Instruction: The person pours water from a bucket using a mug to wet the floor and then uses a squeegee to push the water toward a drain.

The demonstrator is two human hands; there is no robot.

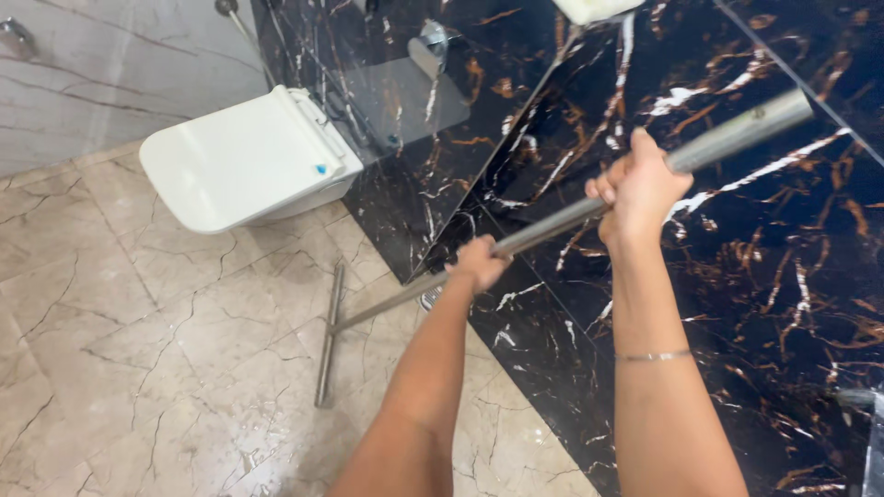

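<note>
Hands hold a long metal pole (552,221). The left hand (479,264) is clenched around the pole lower down. The right hand (640,189) is clenched around it higher up. The pole slants down to the floor (138,350), where a flat bar (329,333) sits at its end on the wet tiles. A white toilet (244,158) with its lid shut hangs near the bar. A dark marble wall (764,258) is behind the hands. A thin bracelet (652,355) is on the right arm.

Left hand (479,262) and right hand (640,189) grip a floor wiper's metal handle (552,224) beside a white toilet (244,161).
</note>
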